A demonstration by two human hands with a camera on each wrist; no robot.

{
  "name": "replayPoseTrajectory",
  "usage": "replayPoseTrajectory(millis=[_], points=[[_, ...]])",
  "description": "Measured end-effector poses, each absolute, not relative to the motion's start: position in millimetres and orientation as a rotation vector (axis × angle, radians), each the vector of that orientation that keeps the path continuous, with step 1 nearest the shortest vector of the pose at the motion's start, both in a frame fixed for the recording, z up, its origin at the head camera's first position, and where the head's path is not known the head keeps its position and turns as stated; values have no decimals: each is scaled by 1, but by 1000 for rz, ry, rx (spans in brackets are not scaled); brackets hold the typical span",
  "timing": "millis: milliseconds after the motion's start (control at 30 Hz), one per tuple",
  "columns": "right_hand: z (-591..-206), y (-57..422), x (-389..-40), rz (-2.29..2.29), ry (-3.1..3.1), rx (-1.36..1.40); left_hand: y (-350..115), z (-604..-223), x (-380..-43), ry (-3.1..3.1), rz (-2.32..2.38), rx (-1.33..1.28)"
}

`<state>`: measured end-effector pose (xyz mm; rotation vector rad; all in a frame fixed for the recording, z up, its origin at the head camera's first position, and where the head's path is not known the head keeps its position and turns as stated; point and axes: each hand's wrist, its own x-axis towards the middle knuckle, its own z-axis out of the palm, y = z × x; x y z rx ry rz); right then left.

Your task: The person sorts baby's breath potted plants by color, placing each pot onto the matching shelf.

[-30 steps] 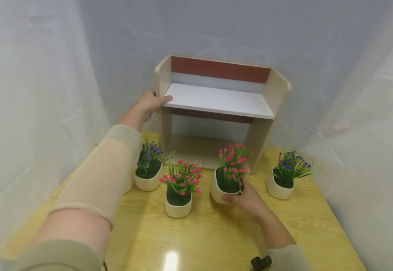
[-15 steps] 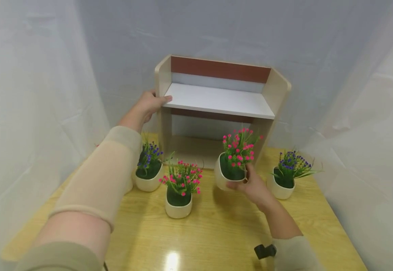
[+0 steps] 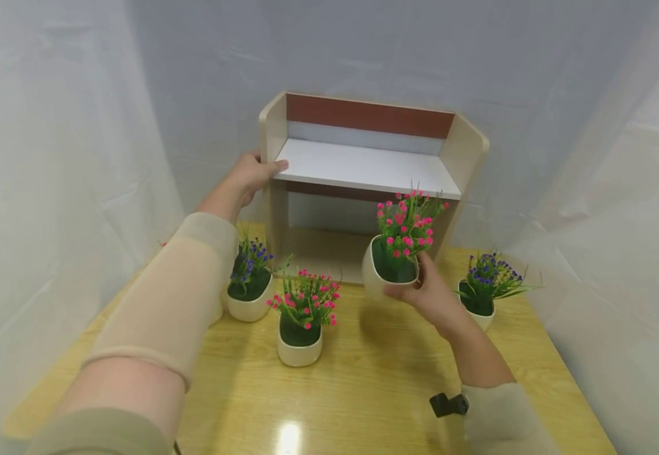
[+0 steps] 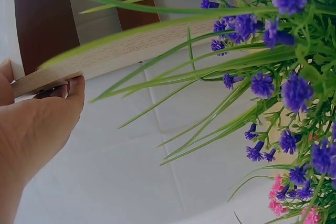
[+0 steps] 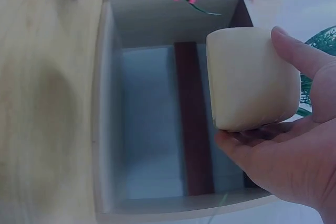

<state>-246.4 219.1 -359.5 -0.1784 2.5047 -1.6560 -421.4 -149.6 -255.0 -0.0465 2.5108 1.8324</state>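
Note:
In the head view my right hand [image 3: 440, 300] grips a white pot of pink artificial flowers [image 3: 394, 262], held above the table in front of the shelf's right half. The right wrist view shows the thumb and fingers of that hand [image 5: 299, 145] around the sides of the cream pot [image 5: 252, 80]. My left hand [image 3: 249, 174] holds the left side panel of a two-tier wooden shelf [image 3: 363, 165], thumb over the white upper board. The left wrist view has its fingers curled about the panel edge [image 4: 58, 77]; blue-purple flowers [image 4: 296, 93] cover much of that view.
On the table [image 3: 329, 411] stand a pink flower pot [image 3: 299, 347] in the middle, a blue one [image 3: 247, 303] on the left and another blue one [image 3: 479, 300] on the right. A further pot is mostly hidden behind my left sleeve [image 3: 153, 303]. White sheeting [image 3: 374, 50] hangs behind.
My right hand has raised the pink flower pot from near the table, moving up and slightly right. The left hand keeps its place on the shelf panel.

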Motion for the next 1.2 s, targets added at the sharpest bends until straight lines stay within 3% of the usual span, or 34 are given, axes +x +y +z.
replayPoseTrajectory(millis=[800, 1200], points=[[-268, 229, -266, -1689, 2670, -260, -150, -260, -426, 2497, 1828, -40], [-253, 234, -289, -1720, 2767, -145, -149, -261, -419, 2487, 1826, -47]])
